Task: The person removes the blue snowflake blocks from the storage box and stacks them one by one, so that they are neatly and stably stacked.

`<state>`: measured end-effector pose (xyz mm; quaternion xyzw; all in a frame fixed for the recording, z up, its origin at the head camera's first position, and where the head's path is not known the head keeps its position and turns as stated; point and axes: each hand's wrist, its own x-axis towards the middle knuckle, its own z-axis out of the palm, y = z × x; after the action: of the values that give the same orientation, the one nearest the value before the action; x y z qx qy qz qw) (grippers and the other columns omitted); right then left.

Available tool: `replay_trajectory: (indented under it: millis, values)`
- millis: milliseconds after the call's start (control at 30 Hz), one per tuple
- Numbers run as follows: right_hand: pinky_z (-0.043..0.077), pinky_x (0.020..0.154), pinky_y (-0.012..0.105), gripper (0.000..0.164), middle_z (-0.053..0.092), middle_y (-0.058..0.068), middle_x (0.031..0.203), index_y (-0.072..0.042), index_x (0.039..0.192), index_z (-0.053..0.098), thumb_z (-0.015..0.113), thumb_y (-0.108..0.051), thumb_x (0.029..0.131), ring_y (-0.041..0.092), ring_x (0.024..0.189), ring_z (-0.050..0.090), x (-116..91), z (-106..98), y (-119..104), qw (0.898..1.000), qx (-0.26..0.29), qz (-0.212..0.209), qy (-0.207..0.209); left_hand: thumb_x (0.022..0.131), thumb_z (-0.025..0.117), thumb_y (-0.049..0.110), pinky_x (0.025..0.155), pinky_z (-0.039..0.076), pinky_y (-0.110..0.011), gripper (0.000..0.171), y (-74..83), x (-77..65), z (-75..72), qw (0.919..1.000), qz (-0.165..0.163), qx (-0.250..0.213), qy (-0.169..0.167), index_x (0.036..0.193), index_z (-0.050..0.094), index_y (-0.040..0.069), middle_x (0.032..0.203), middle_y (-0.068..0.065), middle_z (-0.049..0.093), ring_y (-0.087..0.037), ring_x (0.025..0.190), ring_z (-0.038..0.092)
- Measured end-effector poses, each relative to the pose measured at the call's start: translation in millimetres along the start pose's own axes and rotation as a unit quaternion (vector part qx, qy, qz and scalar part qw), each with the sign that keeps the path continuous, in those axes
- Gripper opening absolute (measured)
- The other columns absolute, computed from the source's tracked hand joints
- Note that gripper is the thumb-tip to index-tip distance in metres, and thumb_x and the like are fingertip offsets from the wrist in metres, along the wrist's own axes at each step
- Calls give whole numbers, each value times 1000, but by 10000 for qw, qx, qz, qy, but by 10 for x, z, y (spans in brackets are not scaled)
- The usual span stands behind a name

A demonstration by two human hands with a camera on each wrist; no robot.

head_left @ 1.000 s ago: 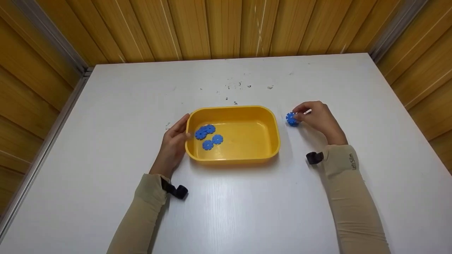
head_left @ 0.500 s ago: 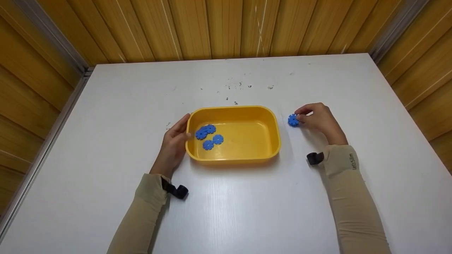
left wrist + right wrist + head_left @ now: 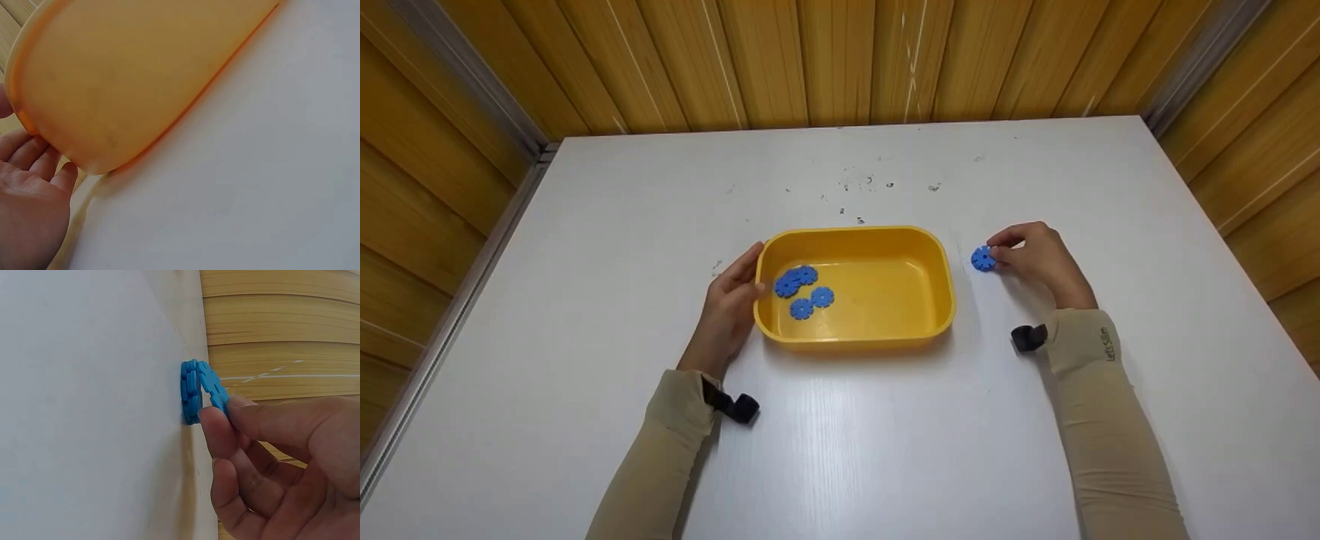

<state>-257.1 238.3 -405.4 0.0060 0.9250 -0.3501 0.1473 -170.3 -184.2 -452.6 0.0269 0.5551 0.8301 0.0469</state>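
Note:
My left hand (image 3: pixel 727 304) grips the left end of a yellow plastic tub (image 3: pixel 855 339), thumb over the rim and fingers along the outside wall. In the left wrist view, those fingers (image 3: pixel 39 154) lie against the tub's rounded end. To the right of the tub, my right hand (image 3: pixel 1039 259) pinches a blue notched disc (image 3: pixel 212 385) between thumb and forefinger. This disc tilts up from a short stack of blue discs (image 3: pixel 190 394) standing on the table, its far edge close to the top of the stack. Several more blue discs (image 3: pixel 823 297) lie in the tub's left part.
The white table (image 3: pixel 840 450) carries small dark scuff marks behind the tub. Yellow wood-look panels (image 3: pixel 840 60) stand along its back and sides. Each wrist wears a black camera (image 3: pixel 1027 338) that sticks out over the table.
My right hand has shifted slightly towards me and right, with the blue disc it pinches. The left hand, the tub and the discs inside have stayed in place.

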Motion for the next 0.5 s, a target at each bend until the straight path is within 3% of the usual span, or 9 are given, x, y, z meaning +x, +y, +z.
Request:
replay_trajectory:
  millis: [267, 500]
  values:
    - [45, 92, 36, 28, 60, 18, 113, -4, 118, 65, 56, -17, 95, 26, 97, 52, 16, 19, 2, 10000, -60, -14, 64, 90, 46, -6, 114, 33, -26, 66, -5, -4, -14, 10000, -1, 62, -18, 151, 29, 8, 155, 1, 35, -12, 142, 33]
    - [44, 77, 29, 29, 64, 14, 105, -6, 117, 66, 57, -22, 95, 23, 88, 53, -11, -1, -19, 9998, -134, -94, 149, 89, 45, -5, 115, 31, -29, 65, -9, 6, -9, 10000, 1, 52, -6, 151, 29, 8, 155, 0, 35, -13, 143, 33]
